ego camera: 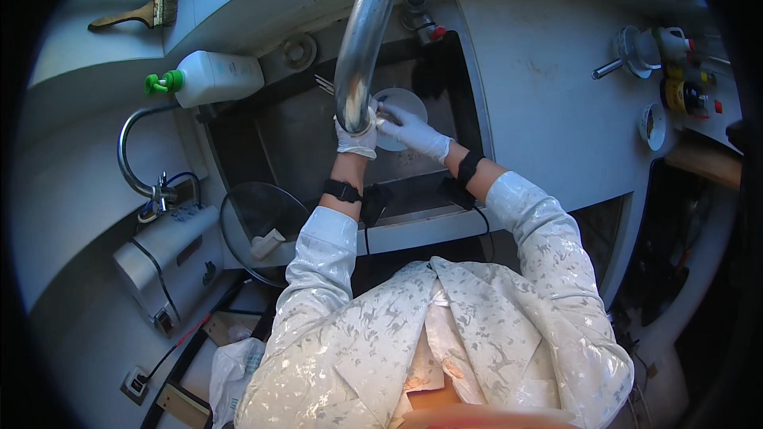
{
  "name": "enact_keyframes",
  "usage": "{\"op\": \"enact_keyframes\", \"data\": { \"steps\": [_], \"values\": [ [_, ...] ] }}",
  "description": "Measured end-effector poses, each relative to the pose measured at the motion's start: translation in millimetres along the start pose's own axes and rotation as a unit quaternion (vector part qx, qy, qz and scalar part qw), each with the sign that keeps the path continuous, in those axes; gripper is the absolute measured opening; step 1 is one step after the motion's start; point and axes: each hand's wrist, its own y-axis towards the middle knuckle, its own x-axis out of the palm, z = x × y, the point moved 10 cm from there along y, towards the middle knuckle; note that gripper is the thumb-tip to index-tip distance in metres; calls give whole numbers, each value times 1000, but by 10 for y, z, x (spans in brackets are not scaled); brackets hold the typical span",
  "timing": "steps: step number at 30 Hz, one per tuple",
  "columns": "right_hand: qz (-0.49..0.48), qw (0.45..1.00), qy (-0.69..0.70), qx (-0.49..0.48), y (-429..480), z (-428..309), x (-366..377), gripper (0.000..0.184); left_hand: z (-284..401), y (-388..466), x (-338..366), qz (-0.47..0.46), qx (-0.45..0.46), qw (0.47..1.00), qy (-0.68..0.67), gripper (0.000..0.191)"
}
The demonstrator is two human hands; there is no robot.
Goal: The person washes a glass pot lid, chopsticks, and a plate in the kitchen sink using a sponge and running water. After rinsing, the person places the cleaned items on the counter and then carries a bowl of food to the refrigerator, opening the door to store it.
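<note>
Both my hands wear white gloves and meet over the metal sink (298, 149), partly behind the faucet spout (363, 42). Several thin utensils (323, 83), possibly chopsticks, stick out to the left of the spout. My left hand (356, 142) seems closed around them, though the spout hides its fingers. My right hand (417, 133) reaches in from the right, its fingertips bent close to the left hand. Something dark shows at those fingertips, too small to tell. Below the hands, a round white plate (408, 101) lies in the sink, partly covered by my right hand.
A white pump bottle (217, 78) lies at the sink's left rear. A glass lid (262, 202) overhangs the front left corner. Beyond it are a second curved faucet (128, 149) and a silver appliance (170, 262). Far right hold a small pot (638, 50), a bowl (653, 126) and bottles (685, 97).
</note>
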Motion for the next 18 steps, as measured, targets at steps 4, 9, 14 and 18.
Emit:
{"op": "enact_keyframes", "data": {
  "steps": [4, 9, 14, 18],
  "values": [
    [-147, 968, 44, 197, -428, 407, 31, 36, -45, -107, 109, 41, -100, 992, -68, 43],
    [-142, 976, 12, 163, -583, 253, -136, 31, 440, -26, 243, 26, 31, 999, 8, 46],
    [-131, 969, 42, 207, -724, 316, -144, 28, 331, 66, 122, 31, -8, 988, 151, 42],
    [-123, 970, 75, 194, -736, 356, -52, 30, 82, 35, 196, -16, -68, 997, 15, 38]
  ]
}}
